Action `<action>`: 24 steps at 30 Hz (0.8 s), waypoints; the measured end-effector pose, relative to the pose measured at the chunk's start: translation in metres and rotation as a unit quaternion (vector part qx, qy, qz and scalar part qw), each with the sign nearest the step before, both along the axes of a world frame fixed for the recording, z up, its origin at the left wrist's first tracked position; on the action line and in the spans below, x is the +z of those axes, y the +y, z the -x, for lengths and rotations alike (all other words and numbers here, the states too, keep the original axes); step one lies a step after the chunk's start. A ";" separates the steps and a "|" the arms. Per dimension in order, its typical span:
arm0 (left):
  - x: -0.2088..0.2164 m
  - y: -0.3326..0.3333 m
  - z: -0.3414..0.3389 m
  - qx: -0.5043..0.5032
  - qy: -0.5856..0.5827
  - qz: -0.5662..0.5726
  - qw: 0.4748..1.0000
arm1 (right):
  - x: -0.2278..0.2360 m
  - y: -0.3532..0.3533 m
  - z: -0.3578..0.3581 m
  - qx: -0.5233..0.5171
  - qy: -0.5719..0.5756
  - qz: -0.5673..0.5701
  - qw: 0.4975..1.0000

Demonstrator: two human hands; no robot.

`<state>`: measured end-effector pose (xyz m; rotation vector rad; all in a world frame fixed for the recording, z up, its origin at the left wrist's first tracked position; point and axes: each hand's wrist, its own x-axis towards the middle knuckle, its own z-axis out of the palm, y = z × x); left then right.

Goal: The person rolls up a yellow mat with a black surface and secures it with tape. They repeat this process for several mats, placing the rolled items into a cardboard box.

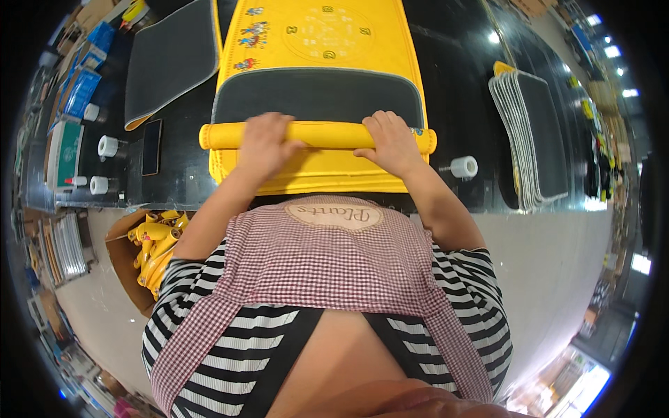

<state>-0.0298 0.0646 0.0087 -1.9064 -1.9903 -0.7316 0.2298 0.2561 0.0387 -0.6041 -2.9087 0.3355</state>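
Observation:
A yellow mat with a dark grey backing is partly rolled up at its near end. The yellow roll (327,134) lies crosswise in front of me, and the flat grey backing (317,96) stretches away behind it. My left hand (266,145) is curled over the left part of the roll, slightly blurred. Over its right part, my right hand (391,143) grips with bent fingers and the thumb on the near side. Beneath lies a stack of yellow mats (313,177); a printed yellow mat face (327,42) shows at the far end.
Grey-backed mats (174,59) lie at the far left, and another stack (533,136) at the right. White tape rolls (108,145), (463,166) and a dark phone (151,147) sit on the black table (460,97). A cardboard box (125,258) of yellow rolls stands below left.

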 end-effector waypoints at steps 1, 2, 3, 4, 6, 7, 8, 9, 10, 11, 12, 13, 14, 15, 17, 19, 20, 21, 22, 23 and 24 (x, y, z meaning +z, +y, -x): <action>0.006 -0.011 0.014 0.060 0.024 0.049 0.997 | -0.003 -0.001 -0.012 0.006 0.037 0.001 0.999; 0.000 -0.025 0.042 0.082 0.059 0.076 0.992 | -0.003 -0.002 -0.022 -0.029 0.050 -0.015 0.998; 0.014 -0.039 0.058 0.106 0.125 0.127 0.978 | -0.009 0.003 -0.037 -0.073 0.056 -0.043 0.995; 0.020 -0.051 0.069 0.217 0.032 0.121 0.968 | -0.020 0.009 -0.053 -0.115 0.065 -0.072 0.989; 0.005 -0.070 0.093 0.253 -0.147 0.099 0.951 | -0.039 0.009 -0.066 -0.205 0.123 -0.054 0.970; 0.006 -0.078 0.099 0.242 -0.251 0.093 0.933 | -0.045 0.001 -0.069 -0.255 0.169 -0.005 0.952; 0.013 -0.080 0.091 0.264 -0.303 0.101 0.910 | -0.043 -0.002 -0.071 -0.273 0.187 0.068 0.941; 0.018 -0.078 0.079 0.286 -0.354 0.106 0.884 | -0.042 -0.007 -0.071 -0.333 0.211 0.125 0.911; 0.015 -0.078 0.076 0.299 -0.389 0.096 0.866 | -0.040 -0.008 -0.073 -0.353 0.207 0.156 0.899; 0.011 -0.079 0.071 0.302 -0.374 0.062 0.875 | -0.041 -0.005 -0.075 -0.371 0.202 0.188 0.886; 0.003 -0.081 0.070 0.288 -0.397 0.029 0.871 | -0.041 -0.002 -0.077 -0.366 0.205 0.201 0.885; -0.004 -0.083 0.069 0.274 -0.455 0.001 0.847 | -0.040 -0.002 -0.078 -0.362 0.206 0.213 0.884; -0.006 -0.086 0.063 0.268 -0.486 -0.018 0.831 | -0.032 -0.002 -0.077 -0.364 0.192 0.230 0.882; -0.007 -0.091 0.056 0.260 -0.516 -0.038 0.815 | -0.037 0.000 -0.079 -0.356 0.198 0.248 0.879; -0.029 -0.098 0.049 0.203 -0.504 -0.142 0.828 | -0.039 0.002 -0.080 -0.336 0.201 0.257 0.883; -0.038 -0.104 0.046 0.176 -0.481 -0.180 0.840 | -0.040 0.003 -0.081 -0.326 0.191 0.237 0.895; -0.036 -0.105 0.044 0.180 -0.467 -0.168 0.849 | -0.040 0.003 -0.080 -0.324 0.186 0.227 0.899; -0.034 -0.105 0.043 0.184 -0.452 -0.155 0.859 | -0.041 0.003 -0.080 -0.322 0.174 0.224 0.903; -0.030 -0.104 0.044 0.205 -0.459 -0.124 0.855 | -0.038 0.005 -0.080 -0.321 0.161 0.219 0.907; -0.024 -0.103 0.047 0.229 -0.421 -0.087 0.873 | -0.035 0.007 -0.082 -0.321 0.149 0.214 0.911; -0.017 -0.101 0.052 0.252 -0.382 -0.049 0.888 | -0.032 0.009 -0.080 -0.324 0.125 0.211 0.914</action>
